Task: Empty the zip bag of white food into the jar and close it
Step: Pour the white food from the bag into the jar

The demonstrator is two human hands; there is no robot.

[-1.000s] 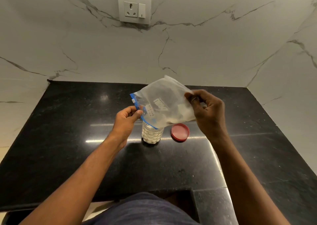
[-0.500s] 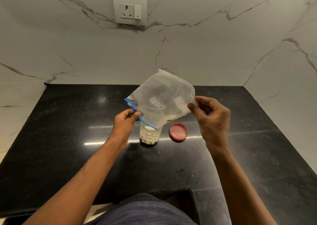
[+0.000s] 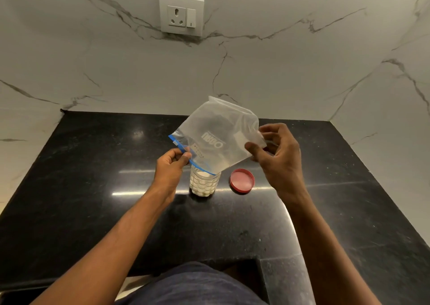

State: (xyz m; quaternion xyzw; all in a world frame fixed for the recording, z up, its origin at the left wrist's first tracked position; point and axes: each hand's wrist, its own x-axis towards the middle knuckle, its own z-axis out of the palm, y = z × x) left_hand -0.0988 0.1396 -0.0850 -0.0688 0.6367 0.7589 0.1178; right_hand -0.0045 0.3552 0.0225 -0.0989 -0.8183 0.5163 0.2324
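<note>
Upended zip bag [image 3: 218, 139] pinched by left hand [image 3: 171, 168] at blue mouth, right hand [image 3: 278, 156] at corner, slanting down into jar [image 3: 204, 183]; red lid [image 3: 242, 180] beside right hand.

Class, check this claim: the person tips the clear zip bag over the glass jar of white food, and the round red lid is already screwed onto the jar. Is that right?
Not quite. The head view shows the round red lid lying on the black countertop beside the glass jar, which is open under the clear zip bag. The rest holds.
</note>
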